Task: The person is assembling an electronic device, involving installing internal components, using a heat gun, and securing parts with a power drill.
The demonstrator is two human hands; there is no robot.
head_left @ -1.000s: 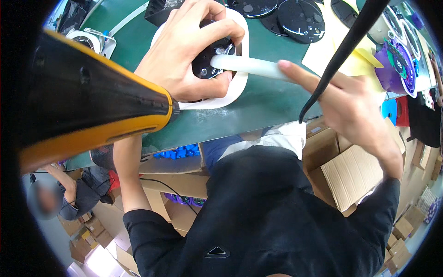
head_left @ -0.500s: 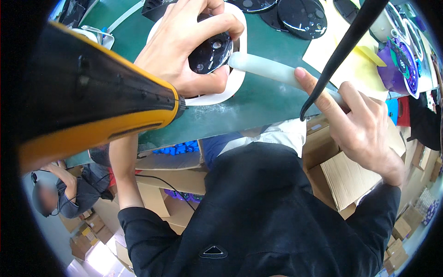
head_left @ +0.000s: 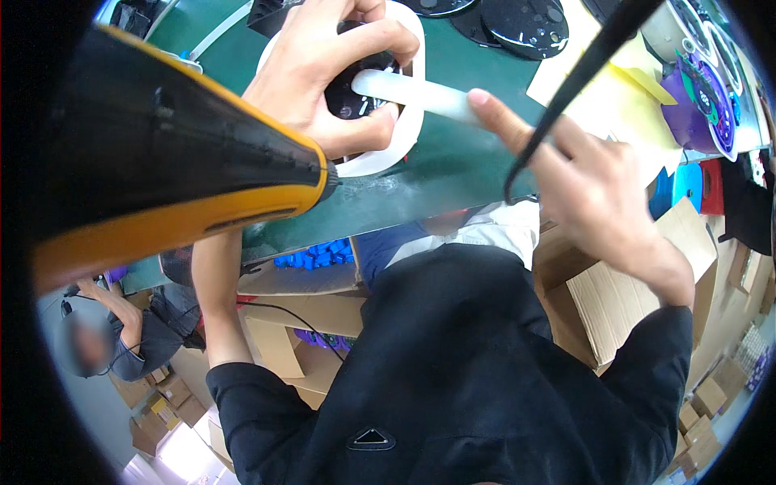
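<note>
The black disc (head_left: 341,100) lay under the left hand (head_left: 299,85), between its thumb and bent fingers, with the white housing (head_left: 411,121) showing past the fingertips. That hand arched in a broad half-curl; whether it gripped the disc or just the housing, I couldn't tell. The right hand (head_left: 594,182) had hold of the pale strip (head_left: 428,99), index finger stretched along it, the rounded tip over the disc — contact unclear. The disc looked light, stiff and slippery, its gloss probably easily scratched — best held by its edge.
</note>
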